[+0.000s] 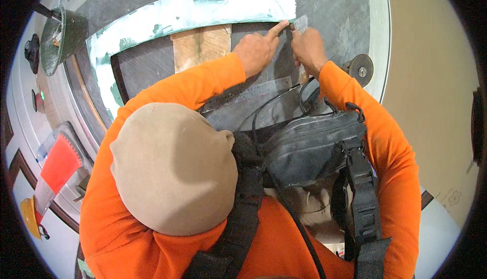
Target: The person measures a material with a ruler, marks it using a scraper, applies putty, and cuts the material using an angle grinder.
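Note:
A curved piece coated in white and green [187,9] lies across the dark tabletop [335,5], bending down at its left end. My left hand [256,51] is at its right end, the index finger stretched out to the lower right corner and the other fingers partly curled; it holds nothing that I can see. My right hand [309,50] is closed around a putty knife [301,23]. The blade points up beside the piece's right end, and the wooden handle shows below my fist. A light wooden board [200,51] passes under the piece.
A steel ruler [253,90] lies below my hands, and a round cutting disc [361,71] sits near the table's right edge. At left are a dark bucket [63,41] and a red tool with a toothed edge [60,162]. A black bag [309,147] hangs at my chest.

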Available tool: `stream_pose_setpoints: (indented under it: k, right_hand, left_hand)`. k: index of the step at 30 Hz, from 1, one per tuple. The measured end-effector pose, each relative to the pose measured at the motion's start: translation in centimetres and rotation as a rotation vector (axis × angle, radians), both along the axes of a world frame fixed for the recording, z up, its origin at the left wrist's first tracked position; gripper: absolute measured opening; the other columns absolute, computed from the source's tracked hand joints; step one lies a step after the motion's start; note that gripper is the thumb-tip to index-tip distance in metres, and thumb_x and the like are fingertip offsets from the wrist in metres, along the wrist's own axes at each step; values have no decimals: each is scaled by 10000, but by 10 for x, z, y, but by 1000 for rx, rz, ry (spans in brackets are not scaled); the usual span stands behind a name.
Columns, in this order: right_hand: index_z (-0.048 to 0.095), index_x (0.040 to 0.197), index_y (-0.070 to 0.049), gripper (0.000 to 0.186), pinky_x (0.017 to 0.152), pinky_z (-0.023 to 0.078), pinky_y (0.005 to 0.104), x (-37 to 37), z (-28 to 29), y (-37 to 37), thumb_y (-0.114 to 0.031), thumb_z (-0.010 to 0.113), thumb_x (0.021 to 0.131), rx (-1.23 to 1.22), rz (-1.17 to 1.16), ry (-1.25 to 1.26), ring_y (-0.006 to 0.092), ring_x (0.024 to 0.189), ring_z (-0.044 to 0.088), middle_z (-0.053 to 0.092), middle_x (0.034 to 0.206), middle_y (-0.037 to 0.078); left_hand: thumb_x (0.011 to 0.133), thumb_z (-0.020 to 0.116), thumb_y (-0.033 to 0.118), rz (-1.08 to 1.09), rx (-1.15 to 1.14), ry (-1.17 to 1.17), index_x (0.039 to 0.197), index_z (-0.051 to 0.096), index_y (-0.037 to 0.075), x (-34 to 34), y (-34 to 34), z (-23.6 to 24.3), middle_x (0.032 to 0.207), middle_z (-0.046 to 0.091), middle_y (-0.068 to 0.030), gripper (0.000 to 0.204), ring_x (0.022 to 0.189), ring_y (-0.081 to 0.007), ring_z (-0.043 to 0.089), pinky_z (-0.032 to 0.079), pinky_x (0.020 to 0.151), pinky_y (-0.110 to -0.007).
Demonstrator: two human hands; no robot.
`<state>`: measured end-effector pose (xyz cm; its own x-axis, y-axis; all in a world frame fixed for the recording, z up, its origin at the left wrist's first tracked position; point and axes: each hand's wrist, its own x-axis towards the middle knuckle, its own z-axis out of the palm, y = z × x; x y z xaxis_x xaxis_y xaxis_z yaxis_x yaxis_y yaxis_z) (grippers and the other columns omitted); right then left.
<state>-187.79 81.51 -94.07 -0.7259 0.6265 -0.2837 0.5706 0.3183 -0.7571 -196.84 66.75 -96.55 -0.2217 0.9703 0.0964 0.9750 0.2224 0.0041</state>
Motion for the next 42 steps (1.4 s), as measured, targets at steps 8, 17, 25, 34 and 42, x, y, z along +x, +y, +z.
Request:
stream_pose_setpoints:
  k: [8,17,25,34,42]
  right_hand:
    - [666,782,123,356,529,548,434,2,-13,-1,-147,495,938,-29,2,-30,349,522,677,629,582,248]
    - [658,754,110,339,486,526,445,-8,-10,2,-139,512,932,-144,-49,-40,315,503,668,630,578,215]
    - [660,803,121,337,485,532,429,-13,-13,11,-149,514,941,-17,86,-120,305,506,670,642,599,204]
    - [687,769,79,343,511,538,433,-15,-6,7,-177,532,938,-94,18,-137,320,540,685,662,615,198]
    - [635,836,83,367,392,405,397,34,-51,7,-268,604,943,-44,177,-121,232,425,516,554,587,109]
  left_hand:
    - [855,588,91,7,-8,-79,1046,600,-30,1,-4,-7,1638,206,-111,226,700,-304,692,584,609,-426]
    - [856,590,79,-21,9,-46,1046,600,-14,-9,-3,-14,1649,185,-98,212,681,-281,695,574,590,-417]
    - [847,603,90,-13,6,-32,1026,604,-15,-12,1,-18,1651,188,-98,207,684,-271,700,560,569,-407]
    - [841,642,82,-11,-145,-61,1107,616,-32,-8,-1,-7,1627,228,-157,291,724,-306,714,585,647,-429]
    - [771,677,69,-6,-151,-111,1104,590,-2,4,-15,-14,1627,240,-95,351,721,-287,691,566,565,-404]
